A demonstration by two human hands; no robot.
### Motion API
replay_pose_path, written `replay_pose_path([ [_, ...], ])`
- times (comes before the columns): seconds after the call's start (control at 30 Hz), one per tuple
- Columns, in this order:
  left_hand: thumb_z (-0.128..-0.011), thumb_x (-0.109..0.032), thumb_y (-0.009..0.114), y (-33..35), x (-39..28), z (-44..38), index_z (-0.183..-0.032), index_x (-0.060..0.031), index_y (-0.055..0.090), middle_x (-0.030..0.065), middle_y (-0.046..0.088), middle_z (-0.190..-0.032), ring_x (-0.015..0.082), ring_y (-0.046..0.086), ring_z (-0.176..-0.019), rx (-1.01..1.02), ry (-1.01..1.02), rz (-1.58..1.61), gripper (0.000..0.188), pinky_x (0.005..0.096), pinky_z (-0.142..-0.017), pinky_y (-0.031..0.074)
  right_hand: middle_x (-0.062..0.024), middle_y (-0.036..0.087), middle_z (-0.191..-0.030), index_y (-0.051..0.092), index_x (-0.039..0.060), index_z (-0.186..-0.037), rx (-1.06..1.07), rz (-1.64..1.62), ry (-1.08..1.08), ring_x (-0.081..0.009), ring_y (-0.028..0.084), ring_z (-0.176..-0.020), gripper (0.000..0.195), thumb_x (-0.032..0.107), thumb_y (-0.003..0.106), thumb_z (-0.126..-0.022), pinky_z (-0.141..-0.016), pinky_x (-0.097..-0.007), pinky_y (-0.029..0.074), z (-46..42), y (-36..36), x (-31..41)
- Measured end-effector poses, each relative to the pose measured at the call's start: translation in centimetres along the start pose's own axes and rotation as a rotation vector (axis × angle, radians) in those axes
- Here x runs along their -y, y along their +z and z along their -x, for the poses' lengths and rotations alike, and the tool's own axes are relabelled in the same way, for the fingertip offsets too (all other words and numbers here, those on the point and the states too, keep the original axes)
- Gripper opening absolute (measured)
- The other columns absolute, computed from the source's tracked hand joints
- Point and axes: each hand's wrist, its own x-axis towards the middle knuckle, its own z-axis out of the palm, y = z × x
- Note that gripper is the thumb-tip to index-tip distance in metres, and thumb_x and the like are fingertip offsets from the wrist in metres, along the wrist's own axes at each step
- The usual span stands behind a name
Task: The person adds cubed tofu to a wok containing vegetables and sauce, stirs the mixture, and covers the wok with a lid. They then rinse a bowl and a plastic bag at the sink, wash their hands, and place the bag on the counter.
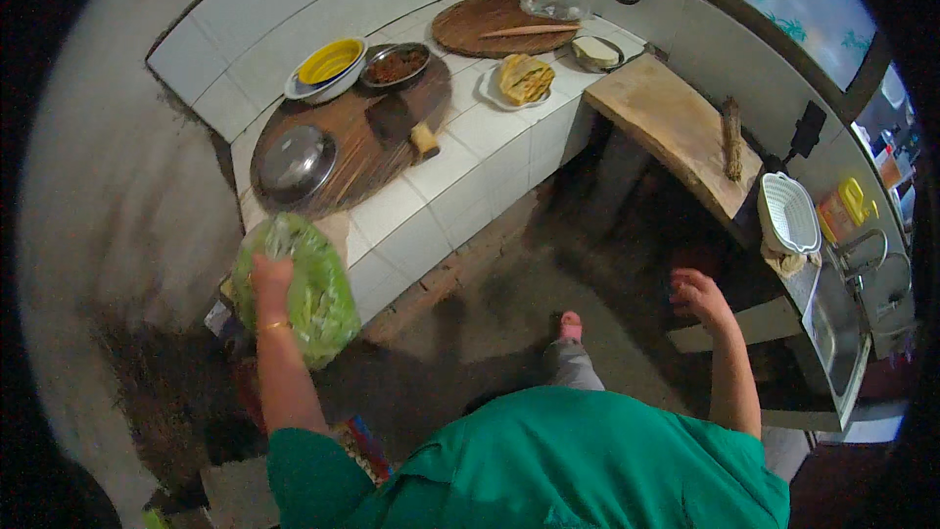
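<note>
My left hand (272, 279) grips the gathered top of a clear plastic bag (316, 301) full of green vegetables, at the near left end of the tiled counter. Just beyond it lies a large round wooden board (360, 162). On that board rest an upturned metal bowl or lid (297, 160), a cleaver (400, 125) with a pale wooden handle, and a metal bowl (396, 65) of dark reddish food. A yellow basket (332, 62) sits in a white bowl at the board's far edge. Off to the right, my right hand (699, 295) hangs in the air with fingers loosely bent, holding nothing.
A plate of folded flatbread (525, 81) and a second round board (499, 26) with a rolling pin (529, 31) stand farther along the counter. To the right are a wooden slab (668, 117), a white plastic basket (789, 213) and a metal sink (844, 316).
</note>
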Motion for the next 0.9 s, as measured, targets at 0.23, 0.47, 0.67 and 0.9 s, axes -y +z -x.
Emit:
replay_pose_path([
  [0.23,-0.083,-0.041,0.059,0.4,1.8,-1.7,-0.130,-0.0011,0.046,0.0222,0.057,-0.120,0.0382,0.056,-0.107,-0.021,0.007,-0.359,0.063,0.0447,-0.089,0.045,-0.0133,0.054,-0.116,0.042,0.0039,-0.132,0.070,-0.349,-0.111,-0.0265,0.060,-0.090,0.050,0.023,0.057,-0.089,-0.075,-0.0404,0.053,-22.7,-5.7,11.5],
  [0.47,-0.077,-0.041,0.069,-3.2,6.4,0.0,-0.125,0.0101,0.047,0.0240,0.060,-0.112,0.0373,0.058,-0.102,-0.144,-0.196,-0.393,0.074,0.0413,-0.087,0.046,-0.0111,0.057,-0.101,0.047,0.0044,-0.126,-0.196,-0.385,-0.126,-0.0260,0.062,-0.080,0.043,0.020,0.053,-0.087,-0.074,-0.0412,0.054,-49.8,-10.6,20.3],
  [0.67,-0.076,-0.038,0.069,-5.6,6.9,5.0,-0.124,0.0093,0.048,0.0239,0.060,-0.111,0.0376,0.058,-0.101,-0.282,-0.234,-0.422,0.071,0.0419,-0.085,0.046,-0.0153,0.062,-0.092,0.063,-0.0023,-0.094,-0.335,0.566,-0.358,-0.0293,0.063,-0.084,0.024,0.017,0.054,-0.083,-0.071,-0.0377,0.054,-66.9,-12.7,20.5],
  [0.9,-0.074,-0.034,0.070,-5.9,5.4,13.1,-0.122,0.0083,0.049,0.0239,0.061,-0.109,0.0379,0.058,-0.099,-0.330,-0.256,-0.461,0.068,0.0425,-0.084,0.047,-0.0146,0.067,-0.092,0.070,0.0032,-0.087,-0.131,0.805,-0.094,-0.0293,0.065,-0.090,0.030,0.010,0.080,-0.059,-0.075,-0.0318,0.054,-72.1,-12.2,22.7],
])
